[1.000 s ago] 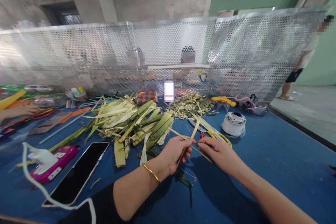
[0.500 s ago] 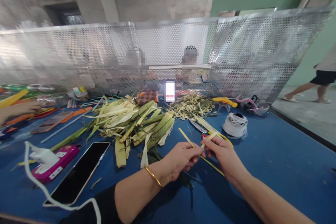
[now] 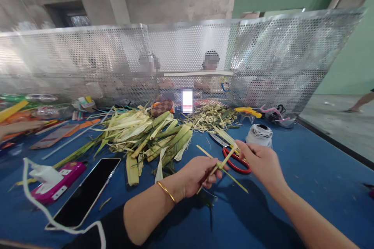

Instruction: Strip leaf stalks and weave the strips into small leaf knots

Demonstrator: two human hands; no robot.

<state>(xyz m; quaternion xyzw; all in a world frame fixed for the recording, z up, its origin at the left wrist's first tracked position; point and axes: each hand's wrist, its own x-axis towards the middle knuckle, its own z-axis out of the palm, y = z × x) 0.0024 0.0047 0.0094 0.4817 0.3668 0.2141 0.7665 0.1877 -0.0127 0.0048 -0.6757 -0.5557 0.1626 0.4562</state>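
Crossed strips of pale yellow-green husk (image 3: 227, 159) are pinched in my left hand (image 3: 198, 175), the crossing lying at its fingertips. One strip points up and right, and its upper end is gripped between the thumb and fingers of my right hand (image 3: 260, 163). Other strip ends stick out to the upper left, lower left and lower right. Just behind my hands, scissors with red handles (image 3: 247, 170) lie on the blue table (image 3: 304, 171), partly covered by my right hand. A spool of white string (image 3: 258, 134) stands behind the right hand.
A heap of corn husks (image 3: 152, 136) lies left of centre, with shredded husk (image 3: 214, 116) behind. Nearer left are a phone (image 3: 86, 192) and a purple power strip (image 3: 60, 186) with a white cable. A perforated metal screen (image 3: 187, 46) borders the back. Another person's hand (image 3: 22, 127) reaches in at far left.
My right hand has moved right and slightly up, drawing away from the left with the strip end. More of the red scissor handles shows. The walking person at right is mostly out of view.
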